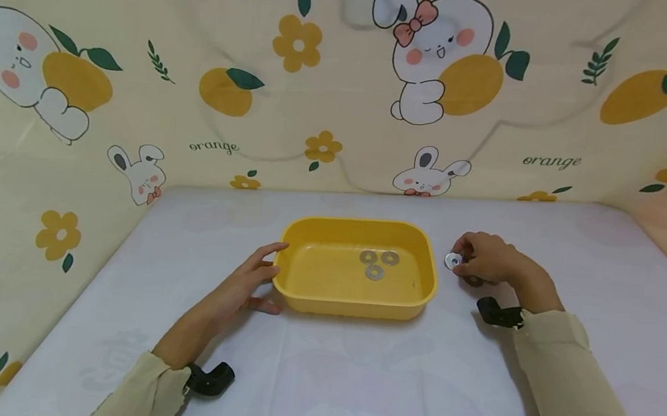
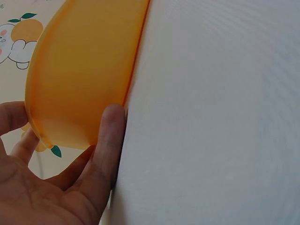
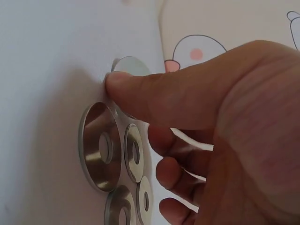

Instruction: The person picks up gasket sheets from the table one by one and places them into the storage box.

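Note:
A yellow plastic tray (image 1: 331, 299) sits on the table, with three flat metal washers (image 1: 374, 273) lying on its floor. At the tray's left end, my left hand (image 1: 243, 284) rests spread fingertips on the rim and outer wall; its thumb (image 2: 111, 136) lies along the wall's lower edge. To the right of the tray, my right hand (image 1: 492, 259) pinches a shiny washer (image 3: 131, 64) by its edge between thumb and forefinger. Several more washers (image 3: 90, 154) lie close together below that hand, mostly hidden from the head view. The right hand's other fingers are curled.
A white cloth covers the tabletop (image 1: 343, 383). Behind it and at the left hangs a cream curtain (image 1: 303, 100) printed with rabbits, oranges and flowers. Black wrist mounts (image 1: 211, 379) stick out from both sleeves near the table surface.

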`<action>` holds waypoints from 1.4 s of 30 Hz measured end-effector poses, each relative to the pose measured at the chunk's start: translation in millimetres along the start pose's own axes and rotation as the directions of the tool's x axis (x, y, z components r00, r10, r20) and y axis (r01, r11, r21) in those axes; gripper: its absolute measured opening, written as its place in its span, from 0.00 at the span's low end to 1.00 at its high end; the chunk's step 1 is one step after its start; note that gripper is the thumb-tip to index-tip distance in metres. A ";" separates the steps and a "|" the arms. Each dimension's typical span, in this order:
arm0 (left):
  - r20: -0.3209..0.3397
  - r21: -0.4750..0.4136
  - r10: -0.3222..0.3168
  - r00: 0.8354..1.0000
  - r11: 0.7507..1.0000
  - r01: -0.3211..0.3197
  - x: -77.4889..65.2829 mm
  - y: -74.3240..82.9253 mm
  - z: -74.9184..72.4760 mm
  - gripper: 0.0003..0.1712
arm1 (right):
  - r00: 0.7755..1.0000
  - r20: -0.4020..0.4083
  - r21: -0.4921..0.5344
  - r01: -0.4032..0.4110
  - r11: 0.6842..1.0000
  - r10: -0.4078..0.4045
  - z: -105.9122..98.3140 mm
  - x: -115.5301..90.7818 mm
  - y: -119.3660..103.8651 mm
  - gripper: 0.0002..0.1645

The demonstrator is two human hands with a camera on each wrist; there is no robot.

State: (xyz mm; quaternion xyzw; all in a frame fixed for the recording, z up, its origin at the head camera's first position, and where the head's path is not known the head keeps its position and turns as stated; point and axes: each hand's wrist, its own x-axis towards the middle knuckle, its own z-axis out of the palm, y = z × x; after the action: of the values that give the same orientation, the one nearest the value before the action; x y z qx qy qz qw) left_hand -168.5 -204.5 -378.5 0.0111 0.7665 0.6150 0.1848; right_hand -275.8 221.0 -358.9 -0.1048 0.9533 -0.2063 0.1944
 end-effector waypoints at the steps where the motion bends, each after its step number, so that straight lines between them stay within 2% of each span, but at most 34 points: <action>1: -0.004 0.002 -0.003 1.000 1.000 0.003 -0.1 0.0 0.0 0.28 | 1.000 0.001 0.021 0.002 1.000 -0.002 0.4 0.0 0.3 0.24; 6: -0.005 0.006 -0.006 1.000 1.000 0.006 -1.3 0.1 0.1 0.28 | 0.998 0.032 0.126 0.045 0.991 -0.050 2.2 -0.4 2.2 0.23; 10: -0.011 0.005 -0.008 1.000 1.000 0.008 -1.9 1.4 1.0 0.28 | 0.995 0.055 0.121 0.072 0.990 -0.079 1.7 -0.6 2.3 0.23; 17: -0.011 0.015 -0.017 1.000 1.000 0.017 -1.4 0.1 2.2 0.28 | 0.993 0.101 0.119 0.050 0.992 -0.062 1.8 -3.5 2.9 0.27; 24: -0.019 0.007 -0.011 1.000 1.000 0.011 -0.4 -1.0 0.6 0.27 | 0.996 0.072 0.077 0.055 0.996 -0.060 -0.4 -3.5 2.4 0.30; 42: -0.019 0.011 -0.031 0.999 0.999 0.031 -0.2 -0.4 0.3 0.27 | 1.000 -0.011 0.052 0.027 0.998 -0.026 -1.7 -4.3 1.2 0.29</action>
State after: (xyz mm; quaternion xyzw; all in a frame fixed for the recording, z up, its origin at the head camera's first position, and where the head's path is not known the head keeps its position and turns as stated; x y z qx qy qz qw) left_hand -168.1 -204.4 -378.9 -0.0054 0.7717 0.6078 0.1870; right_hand -272.8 223.9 -356.6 -0.1112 0.9471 -0.2339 0.1895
